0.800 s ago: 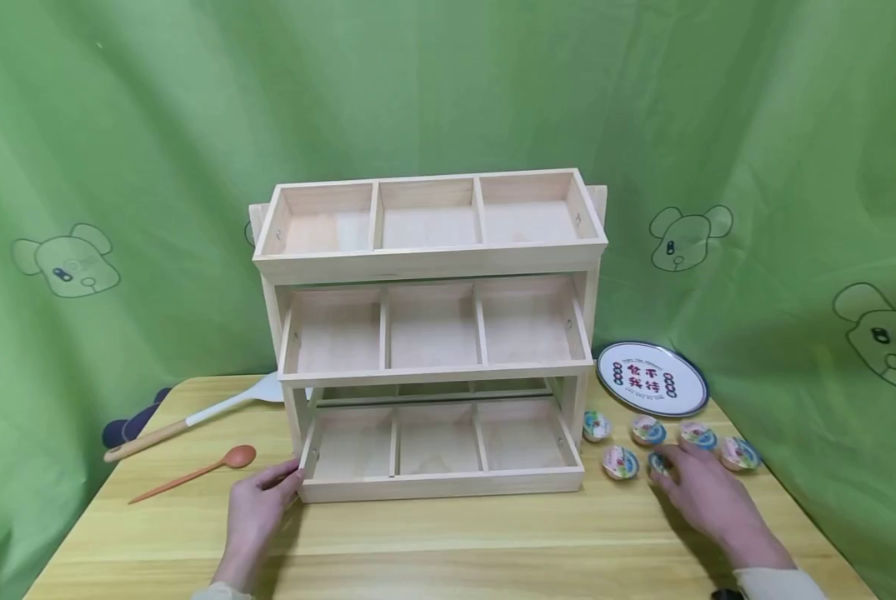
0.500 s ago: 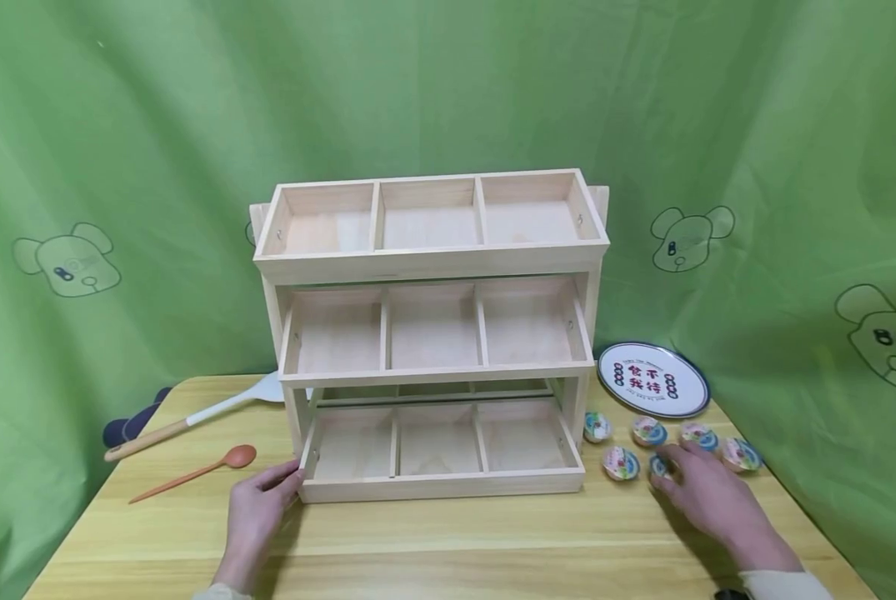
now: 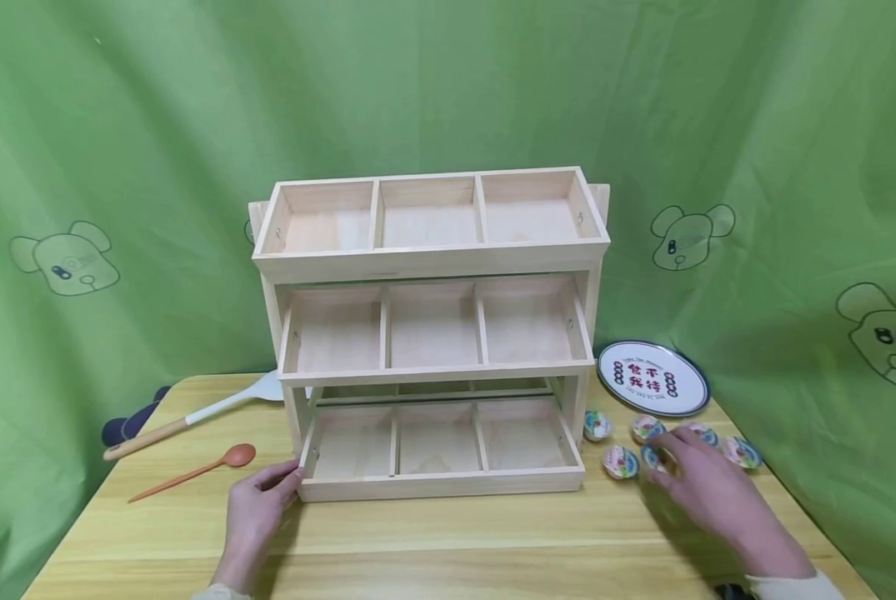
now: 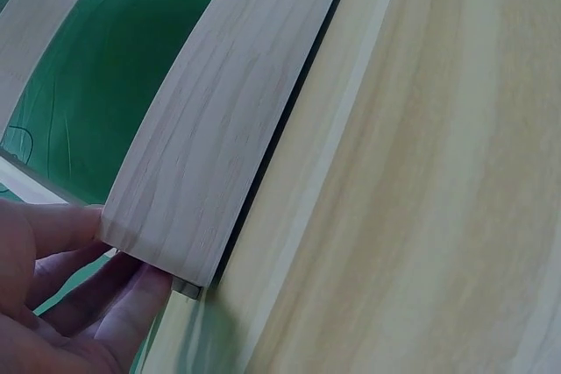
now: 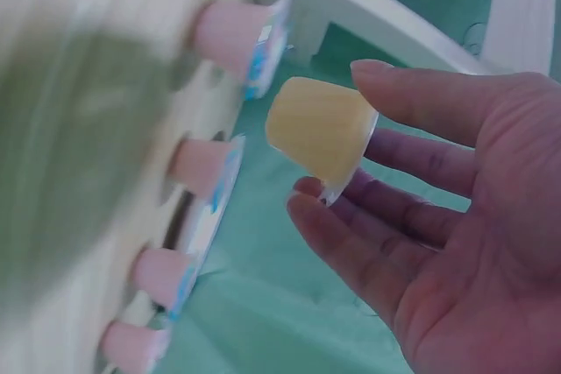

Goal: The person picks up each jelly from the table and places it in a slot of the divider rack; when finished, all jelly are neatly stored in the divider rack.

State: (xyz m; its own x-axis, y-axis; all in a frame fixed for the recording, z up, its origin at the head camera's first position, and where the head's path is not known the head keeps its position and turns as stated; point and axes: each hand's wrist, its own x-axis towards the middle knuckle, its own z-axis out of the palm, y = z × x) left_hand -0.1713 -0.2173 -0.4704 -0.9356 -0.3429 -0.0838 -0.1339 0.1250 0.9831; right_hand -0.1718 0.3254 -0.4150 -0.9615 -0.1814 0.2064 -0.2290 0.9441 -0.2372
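Holding yellow cup (image 5: 316, 120) at fingertips (image 5: 307, 216) of R hand (image 3: 701, 485), L hand (image 3: 256, 507) gripping tray (image 3: 440, 487)

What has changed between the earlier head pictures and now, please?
The yellow cup in the right hand has shifted slightly left and upward in the head view; the right wrist view shows it held clear of the table. Whether it was gripped earlier is hard to tell. The left hand stays at the left end of the bottom tray; other cups, plate and orange spoon look unmoved.
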